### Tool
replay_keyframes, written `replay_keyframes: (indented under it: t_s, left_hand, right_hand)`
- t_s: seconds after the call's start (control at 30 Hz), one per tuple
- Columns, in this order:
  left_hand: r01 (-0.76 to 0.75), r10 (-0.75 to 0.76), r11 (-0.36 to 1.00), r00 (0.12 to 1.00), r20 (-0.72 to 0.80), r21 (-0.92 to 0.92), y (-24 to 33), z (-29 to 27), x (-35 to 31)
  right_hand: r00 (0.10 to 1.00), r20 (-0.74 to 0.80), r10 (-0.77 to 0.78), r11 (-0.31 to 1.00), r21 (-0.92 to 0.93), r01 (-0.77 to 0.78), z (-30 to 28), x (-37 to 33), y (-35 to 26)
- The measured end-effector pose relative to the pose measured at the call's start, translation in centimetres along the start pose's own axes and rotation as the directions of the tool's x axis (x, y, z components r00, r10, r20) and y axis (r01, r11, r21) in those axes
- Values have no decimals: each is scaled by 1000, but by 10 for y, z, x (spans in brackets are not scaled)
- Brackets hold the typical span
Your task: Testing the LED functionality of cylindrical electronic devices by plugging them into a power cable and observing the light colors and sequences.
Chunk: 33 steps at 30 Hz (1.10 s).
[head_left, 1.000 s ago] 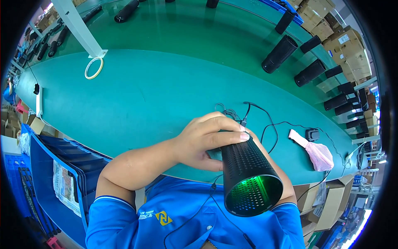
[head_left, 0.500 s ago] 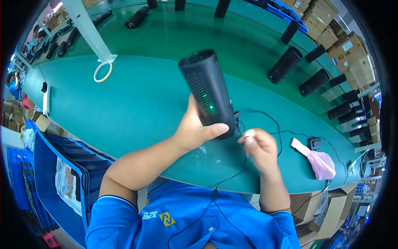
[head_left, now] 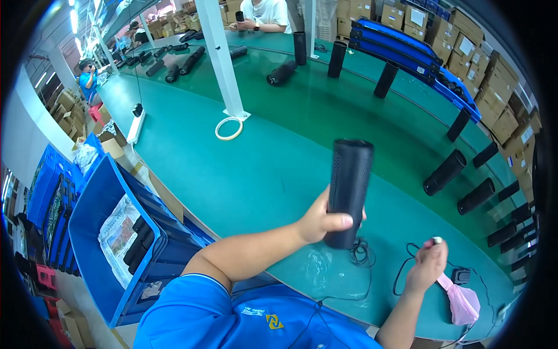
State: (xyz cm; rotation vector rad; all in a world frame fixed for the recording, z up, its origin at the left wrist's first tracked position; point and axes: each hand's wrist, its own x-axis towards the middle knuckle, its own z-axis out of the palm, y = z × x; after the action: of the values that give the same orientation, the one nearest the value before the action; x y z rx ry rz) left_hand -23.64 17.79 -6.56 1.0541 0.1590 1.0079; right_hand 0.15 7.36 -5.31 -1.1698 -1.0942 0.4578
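My left hand (head_left: pixel 319 222) is closed around the lower part of a black perforated cylinder (head_left: pixel 351 180), which looks like a portable speaker. It is held nearly upright above the teal table, and no light shows on it. Well to the right, my right hand (head_left: pixel 428 266) pinches a small plug (head_left: pixel 437 239) with a pale tip, apart from the cylinder. A thin black cable (head_left: pixel 399 270) loops beside that hand. Beneath the cylinder lies a small coil of black cord (head_left: pixel 361 250). Close to my right hand are a black power adapter (head_left: pixel 461 276) and a pink mesh pouch (head_left: pixel 463 303).
Several black cylinders, one of them here (head_left: pixel 445 172), stand or lie along the dark green belt (head_left: pixel 308 110). A tape ring (head_left: pixel 229 128) lies by a white post (head_left: pixel 224 64). At left are a blue crate (head_left: pixel 96 200) and a power strip (head_left: pixel 136 128). Across the belt sits a person (head_left: pixel 267 14).
My right hand has moved right, away from the cylinder's base, with the plug. The cylinder has turned more upright, and its green lights no longer show. The view has shifted up and left.
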Motion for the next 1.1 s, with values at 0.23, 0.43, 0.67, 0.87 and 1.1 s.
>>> replay_keyframes:
  t_s: [0.23,0.43,0.67,0.87,1.1]
  left_hand:
    - [-9,19,997,992,-127,81,-14,4,-1]
    - [-13,12,988,1000,11,154,-31,8,-4]
    - [240,-240,971,968,-79,-3,-1,26,12]
    - [91,1,968,930,-368,233,31,-14,113]
    - [24,74,915,971,-226,402,-64,-34,237]
  right_hand:
    - [890,308,337,940,-170,-297,51,-24,-17]
    - [811,542,221,886,-459,65,52,-25,-10]
    - [847,457,-271,765,-432,478,43,-17,-5]
    - [930,-316,187,891,453,-25,11,31,2]
    - [905,162,394,852,304,-426,9,17,3]
